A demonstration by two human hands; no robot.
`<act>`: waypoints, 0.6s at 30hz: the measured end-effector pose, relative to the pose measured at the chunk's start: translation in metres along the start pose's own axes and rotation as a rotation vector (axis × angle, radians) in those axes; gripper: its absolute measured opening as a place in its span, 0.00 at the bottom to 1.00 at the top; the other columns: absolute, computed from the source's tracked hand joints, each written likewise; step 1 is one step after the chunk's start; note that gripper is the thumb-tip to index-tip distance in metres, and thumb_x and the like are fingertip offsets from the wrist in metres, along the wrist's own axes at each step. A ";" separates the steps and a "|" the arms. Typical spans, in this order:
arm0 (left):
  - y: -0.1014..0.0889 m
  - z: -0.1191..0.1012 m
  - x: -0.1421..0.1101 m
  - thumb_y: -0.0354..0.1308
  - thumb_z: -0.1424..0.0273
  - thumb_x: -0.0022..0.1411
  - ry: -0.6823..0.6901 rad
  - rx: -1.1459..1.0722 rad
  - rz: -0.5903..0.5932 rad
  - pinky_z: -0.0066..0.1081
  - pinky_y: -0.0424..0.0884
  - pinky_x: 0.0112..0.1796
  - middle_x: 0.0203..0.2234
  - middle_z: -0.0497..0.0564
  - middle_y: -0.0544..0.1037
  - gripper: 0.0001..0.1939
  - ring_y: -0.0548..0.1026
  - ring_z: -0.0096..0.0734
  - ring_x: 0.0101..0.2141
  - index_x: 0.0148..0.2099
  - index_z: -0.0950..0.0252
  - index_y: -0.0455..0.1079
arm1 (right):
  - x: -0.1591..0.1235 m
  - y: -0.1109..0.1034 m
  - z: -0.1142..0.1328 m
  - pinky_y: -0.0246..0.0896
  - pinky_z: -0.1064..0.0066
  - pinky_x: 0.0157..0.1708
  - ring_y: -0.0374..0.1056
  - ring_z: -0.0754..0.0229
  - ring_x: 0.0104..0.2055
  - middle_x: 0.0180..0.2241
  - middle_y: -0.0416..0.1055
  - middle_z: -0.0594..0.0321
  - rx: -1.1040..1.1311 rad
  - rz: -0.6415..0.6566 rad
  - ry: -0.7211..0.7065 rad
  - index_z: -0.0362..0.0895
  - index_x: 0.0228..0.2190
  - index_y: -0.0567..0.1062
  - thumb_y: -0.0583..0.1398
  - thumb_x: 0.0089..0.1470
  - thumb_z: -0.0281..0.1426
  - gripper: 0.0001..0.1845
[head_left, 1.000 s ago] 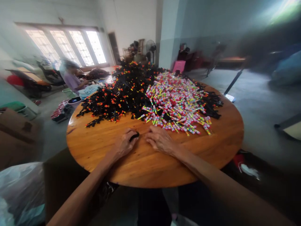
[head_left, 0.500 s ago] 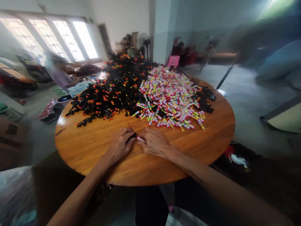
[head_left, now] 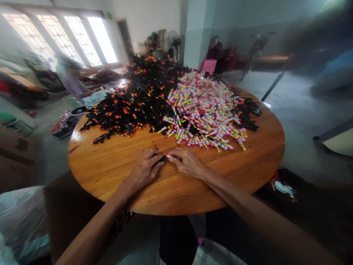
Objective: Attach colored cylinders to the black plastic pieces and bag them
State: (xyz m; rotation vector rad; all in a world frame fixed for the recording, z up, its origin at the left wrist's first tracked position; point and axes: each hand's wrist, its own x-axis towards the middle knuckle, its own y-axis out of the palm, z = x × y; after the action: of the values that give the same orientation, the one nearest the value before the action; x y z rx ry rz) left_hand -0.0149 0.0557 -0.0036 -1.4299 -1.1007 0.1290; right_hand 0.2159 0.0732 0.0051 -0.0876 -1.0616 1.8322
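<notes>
My left hand [head_left: 145,166] rests near the front of the round table and is closed on a black toy gun [head_left: 161,159], mostly hidden by the fingers. Opposite it, my right hand [head_left: 190,162] pinches a small candy tube [head_left: 170,156] with a pink end. The tube's end points at the black piece, with a small gap between them. Just beyond my hands lies a heap of similar pink, white and yellow tubes [head_left: 204,106]. To its left and behind is a larger pile of black toy guns [head_left: 118,112] with orange and yellow parts.
The wooden round table [head_left: 104,165] has a curved front edge below my forearms. A person [head_left: 73,82] sits at the far left near the windows. A pink stool [head_left: 209,66] and a fan [head_left: 173,40] stand behind, and a clear plastic bag [head_left: 23,221] is at lower left.
The view has shifted slightly, moving the table rightward in the picture. The tube has turned a little in my right hand, its pink end now showing. Both hands keep their hold.
</notes>
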 end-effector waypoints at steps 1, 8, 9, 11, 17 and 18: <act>0.000 -0.001 0.000 0.56 0.70 0.71 0.003 0.001 -0.001 0.47 0.75 0.47 0.46 0.58 0.77 0.10 0.75 0.42 0.47 0.51 0.64 0.75 | 0.000 0.000 -0.001 0.59 0.69 0.36 0.69 0.60 0.32 0.30 0.77 0.60 0.021 0.003 -0.001 0.42 0.33 0.80 0.58 0.64 0.28 0.11; -0.001 -0.003 -0.001 0.55 0.70 0.71 0.004 -0.013 0.009 0.47 0.75 0.48 0.46 0.59 0.77 0.11 0.75 0.42 0.48 0.51 0.64 0.75 | 0.001 0.003 -0.006 0.55 0.70 0.33 0.67 0.61 0.30 0.29 0.77 0.61 0.068 0.031 0.018 0.42 0.32 0.81 0.58 0.63 0.28 0.11; -0.001 -0.003 -0.001 0.56 0.70 0.71 0.006 -0.016 0.007 0.47 0.75 0.48 0.46 0.59 0.77 0.11 0.75 0.42 0.47 0.51 0.64 0.76 | 0.001 0.002 -0.006 0.55 0.70 0.32 0.66 0.61 0.30 0.29 0.77 0.61 0.083 0.043 0.021 0.43 0.32 0.81 0.58 0.63 0.28 0.11; 0.000 -0.003 -0.002 0.56 0.70 0.71 0.011 -0.027 -0.001 0.46 0.75 0.48 0.46 0.59 0.77 0.11 0.75 0.42 0.47 0.51 0.64 0.76 | 0.002 0.000 -0.005 0.56 0.70 0.33 0.66 0.61 0.30 0.30 0.78 0.61 0.115 0.066 0.024 0.43 0.32 0.81 0.58 0.63 0.28 0.12; -0.002 -0.004 -0.002 0.56 0.71 0.71 0.027 -0.073 0.020 0.45 0.75 0.47 0.46 0.59 0.75 0.11 0.74 0.41 0.48 0.52 0.64 0.75 | 0.002 -0.006 -0.004 0.59 0.70 0.34 0.67 0.61 0.31 0.30 0.78 0.63 0.236 0.123 0.064 0.43 0.32 0.82 0.59 0.61 0.28 0.11; -0.002 -0.005 -0.002 0.56 0.71 0.71 0.027 -0.081 0.027 0.45 0.76 0.47 0.46 0.58 0.75 0.11 0.74 0.41 0.48 0.52 0.64 0.75 | 0.002 -0.005 -0.006 0.60 0.69 0.34 0.68 0.61 0.32 0.31 0.79 0.63 0.264 0.126 0.076 0.43 0.33 0.83 0.59 0.60 0.28 0.11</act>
State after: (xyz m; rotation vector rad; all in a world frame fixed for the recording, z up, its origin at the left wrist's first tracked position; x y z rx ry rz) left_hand -0.0137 0.0507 -0.0016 -1.5149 -1.0749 0.0846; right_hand 0.2211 0.0790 0.0059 -0.0679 -0.7689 2.0503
